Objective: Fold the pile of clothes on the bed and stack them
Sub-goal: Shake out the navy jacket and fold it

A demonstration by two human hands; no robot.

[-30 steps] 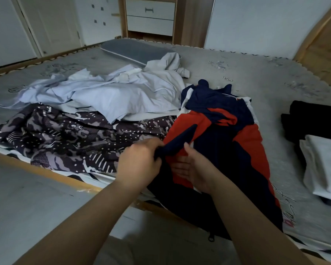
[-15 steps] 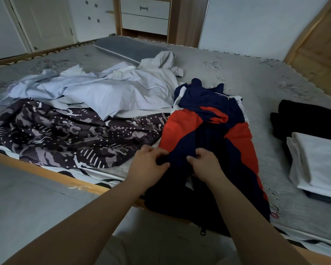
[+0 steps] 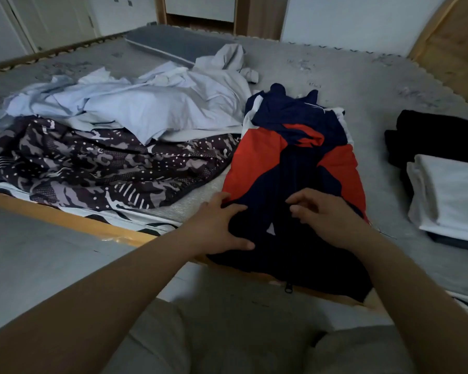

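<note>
Nearest the camera, both forearms reach in from the bottom edge, which cuts them off above the wrists. The left hand (image 3: 219,225) lies on the dark lower part of the navy and red jacket (image 3: 295,168), fingers spread and thumb out, pressing the cloth flat with a loose grip that holds nothing. The right hand (image 3: 326,215) hovers or rests just beside it on the same jacket, fingers loosely curled; whether the fingertips pinch any cloth cannot be told. Half a second ago both hands were bunched together on a fold at the jacket's middle; now they are apart and the front lies smoother. The jacket's hem hangs over the bed (image 3: 389,85) edge, its zip pull dangling in shadow. To the left lies the camouflage-print garment (image 3: 97,168), partly buried under the crumpled pale blue clothes (image 3: 146,103). At the right, cut by the frame, a folded white garment (image 3: 449,195) sits on a folded black one (image 3: 432,136). Beyond, a grey pillow (image 3: 179,44).
</note>
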